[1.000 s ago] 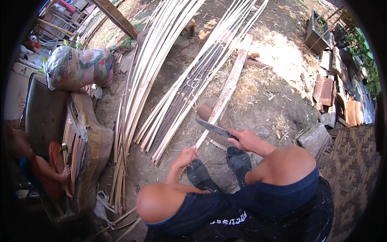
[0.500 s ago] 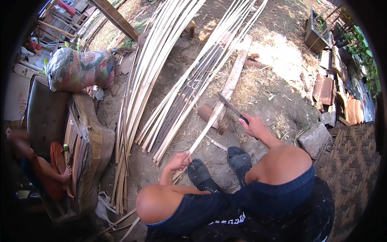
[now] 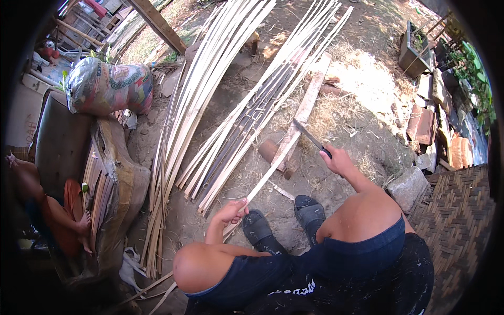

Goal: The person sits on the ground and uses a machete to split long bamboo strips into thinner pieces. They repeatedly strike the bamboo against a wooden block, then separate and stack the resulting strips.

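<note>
My left hand [image 3: 231,211] grips a pale strip [image 3: 266,177] slanting away from me, while my right hand [image 3: 338,160] holds a knife [image 3: 311,137], its blade over a long board [image 3: 313,86].

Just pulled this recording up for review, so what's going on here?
A person grips a pale strip in the left hand and a knife in the right hand. The strip reaches forward over a wooden block; whether the blade touches it is unclear. More long strips lie on the ground ahead.
</note>
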`<action>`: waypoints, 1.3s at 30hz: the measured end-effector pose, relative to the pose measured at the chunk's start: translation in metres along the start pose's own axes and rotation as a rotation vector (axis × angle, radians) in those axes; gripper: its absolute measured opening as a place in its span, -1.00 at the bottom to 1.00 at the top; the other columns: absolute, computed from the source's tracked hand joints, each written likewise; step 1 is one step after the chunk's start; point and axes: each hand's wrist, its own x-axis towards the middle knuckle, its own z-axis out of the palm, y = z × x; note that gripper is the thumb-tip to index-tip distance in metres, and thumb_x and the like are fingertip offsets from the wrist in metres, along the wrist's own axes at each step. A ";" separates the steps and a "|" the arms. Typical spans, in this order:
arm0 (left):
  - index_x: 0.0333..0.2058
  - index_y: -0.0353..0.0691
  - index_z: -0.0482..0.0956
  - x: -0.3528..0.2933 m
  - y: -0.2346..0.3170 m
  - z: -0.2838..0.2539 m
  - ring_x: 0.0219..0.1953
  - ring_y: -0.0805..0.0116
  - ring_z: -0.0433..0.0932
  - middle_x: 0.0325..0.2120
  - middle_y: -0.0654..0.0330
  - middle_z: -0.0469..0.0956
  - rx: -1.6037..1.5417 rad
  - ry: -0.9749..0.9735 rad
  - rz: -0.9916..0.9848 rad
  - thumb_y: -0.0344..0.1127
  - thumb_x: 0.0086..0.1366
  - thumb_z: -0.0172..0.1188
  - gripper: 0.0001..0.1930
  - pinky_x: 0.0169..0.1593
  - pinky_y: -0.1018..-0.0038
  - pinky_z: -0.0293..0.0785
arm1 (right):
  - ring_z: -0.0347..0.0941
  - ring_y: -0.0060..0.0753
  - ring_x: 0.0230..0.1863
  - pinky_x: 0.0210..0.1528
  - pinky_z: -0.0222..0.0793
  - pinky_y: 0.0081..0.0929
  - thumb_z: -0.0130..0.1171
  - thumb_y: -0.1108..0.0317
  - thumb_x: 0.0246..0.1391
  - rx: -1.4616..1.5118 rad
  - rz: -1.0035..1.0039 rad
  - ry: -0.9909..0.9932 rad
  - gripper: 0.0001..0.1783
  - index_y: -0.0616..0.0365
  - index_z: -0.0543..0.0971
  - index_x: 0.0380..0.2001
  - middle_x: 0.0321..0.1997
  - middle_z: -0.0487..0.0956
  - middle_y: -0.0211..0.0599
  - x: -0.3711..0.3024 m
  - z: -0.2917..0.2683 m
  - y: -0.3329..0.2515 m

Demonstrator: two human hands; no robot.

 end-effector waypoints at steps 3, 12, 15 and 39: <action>-0.40 -0.21 0.48 -0.001 -0.012 -0.007 -0.73 0.65 0.04 -0.73 0.47 0.15 -0.014 0.001 -0.033 0.13 0.48 -0.08 -0.50 -0.67 0.62 -0.04 | 0.58 0.25 -0.26 -0.20 0.49 0.05 0.07 -0.02 0.26 -0.020 -0.099 -0.098 -0.56 -0.07 0.50 0.10 -0.35 0.63 0.12 -0.019 0.009 -0.015; -0.41 -0.23 0.50 0.001 -0.026 0.003 -0.73 0.63 0.08 -0.72 0.43 0.21 -0.003 0.064 0.001 0.11 0.48 -0.08 -0.50 -0.66 0.61 0.00 | 0.58 0.25 -0.25 -0.22 0.47 0.02 0.09 0.03 0.26 0.097 0.175 0.021 -0.53 0.09 0.51 0.10 -0.32 0.62 0.17 -0.018 -0.024 -0.030; -0.42 -0.25 0.53 0.021 -0.034 0.016 -0.67 0.48 0.29 -0.70 0.30 0.34 0.243 0.255 0.190 0.05 0.50 -0.11 -0.51 -0.56 0.45 0.23 | 0.56 0.28 -0.35 -0.27 0.48 0.04 0.09 0.02 0.26 -0.035 -0.248 -0.268 -0.56 0.02 0.50 0.09 -0.37 0.60 0.12 -0.066 0.016 -0.079; -0.31 -0.24 0.48 0.032 -0.004 0.025 -0.32 -0.29 0.56 -0.44 -0.25 0.57 0.953 0.580 0.520 -0.08 0.47 -0.13 -0.64 -0.25 -0.10 0.43 | 0.57 0.24 -0.34 -0.32 0.45 0.06 0.05 0.00 0.28 -0.102 0.133 0.127 -0.57 0.02 0.50 0.05 -0.40 0.62 0.12 -0.005 -0.001 0.025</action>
